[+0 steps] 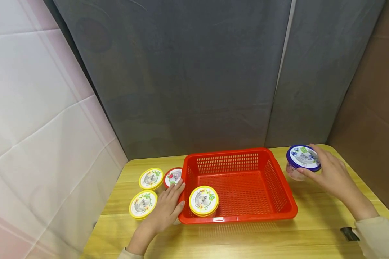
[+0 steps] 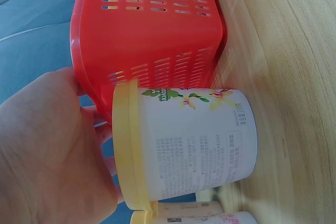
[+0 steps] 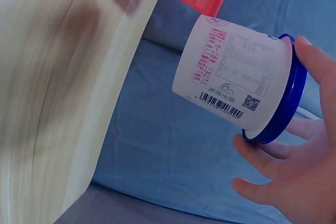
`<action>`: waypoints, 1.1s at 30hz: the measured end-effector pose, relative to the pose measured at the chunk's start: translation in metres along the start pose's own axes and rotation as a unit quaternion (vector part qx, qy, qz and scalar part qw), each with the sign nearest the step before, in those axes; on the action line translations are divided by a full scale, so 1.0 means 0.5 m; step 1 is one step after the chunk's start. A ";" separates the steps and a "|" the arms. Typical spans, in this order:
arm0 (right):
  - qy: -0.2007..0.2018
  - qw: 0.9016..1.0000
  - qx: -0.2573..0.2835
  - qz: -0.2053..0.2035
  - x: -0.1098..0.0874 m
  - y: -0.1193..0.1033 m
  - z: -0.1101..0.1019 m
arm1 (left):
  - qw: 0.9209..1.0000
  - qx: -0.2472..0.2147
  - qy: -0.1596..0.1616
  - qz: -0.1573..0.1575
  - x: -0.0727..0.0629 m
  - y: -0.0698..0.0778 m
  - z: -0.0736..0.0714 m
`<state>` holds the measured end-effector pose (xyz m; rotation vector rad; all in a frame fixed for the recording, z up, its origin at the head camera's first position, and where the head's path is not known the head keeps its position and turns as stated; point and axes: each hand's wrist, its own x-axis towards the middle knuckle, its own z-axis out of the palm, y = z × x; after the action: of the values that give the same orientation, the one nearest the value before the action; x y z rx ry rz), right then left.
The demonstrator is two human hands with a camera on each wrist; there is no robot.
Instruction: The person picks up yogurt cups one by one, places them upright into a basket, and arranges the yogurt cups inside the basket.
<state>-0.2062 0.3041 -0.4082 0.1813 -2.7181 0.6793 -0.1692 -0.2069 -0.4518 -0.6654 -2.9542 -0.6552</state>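
Observation:
My right hand (image 1: pixel 332 172) grips a blue-lidded tub (image 1: pixel 303 158) by its lid, thumb on one side and fingers on the other. In the right wrist view the tub (image 3: pixel 231 77) is held clear of the tabletop, its printed side with a barcode showing. My left hand (image 1: pixel 166 207) lies at the left rim of the red basket (image 1: pixel 240 217), fingers extended, reaching over a red-lidded tub (image 1: pixel 172 176). Under that palm, a yellow-lidded tub (image 2: pixel 194 140) stands close against the basket, mostly hidden in the head view. Another yellow-lidded tub (image 1: pixel 203 201) sits in the basket's near left corner.
Two more yellow-lidded tubs, one farther back (image 1: pixel 151 178) and one nearer (image 1: pixel 143 204), stand left of the basket on the wooden table (image 1: pixel 240 241). Dark cloth (image 1: pixel 197 79) hangs behind the table, a white panel (image 1: pixel 45 118) on the left and a brown one (image 1: pixel 372 126) on the right.

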 end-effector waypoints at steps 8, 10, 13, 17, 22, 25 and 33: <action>0.007 1.000 0.002 0.000 -0.001 -0.010 -0.008 | 1.000 -0.003 -0.004 -0.003 0.000 -0.001 0.002; 0.011 1.000 0.001 -0.002 -0.001 -0.014 -0.011 | 1.000 -0.005 0.000 -0.001 -0.001 -0.001 0.002; 0.014 1.000 0.001 -0.005 0.001 -0.021 -0.015 | 1.000 -0.005 0.004 0.001 0.000 -0.002 0.003; 0.010 1.000 0.003 -0.004 0.000 -0.032 -0.019 | 1.000 0.000 -0.005 -0.004 0.002 -0.004 0.002; 0.011 1.000 0.005 -0.011 -0.003 -0.044 -0.023 | 1.000 0.001 -0.010 -0.007 0.002 -0.005 0.003; 0.017 1.000 0.004 -0.020 -0.003 -0.048 -0.023 | 1.000 0.000 -0.007 -0.005 0.002 -0.006 0.003; 0.010 0.999 0.010 -0.032 -0.002 -0.062 -0.020 | 1.000 0.004 0.000 0.001 0.002 -0.004 0.004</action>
<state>-0.1963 0.2818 -0.3869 0.2647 -2.6747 0.6860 -0.1710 -0.2074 -0.4543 -0.6663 -2.9543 -0.6440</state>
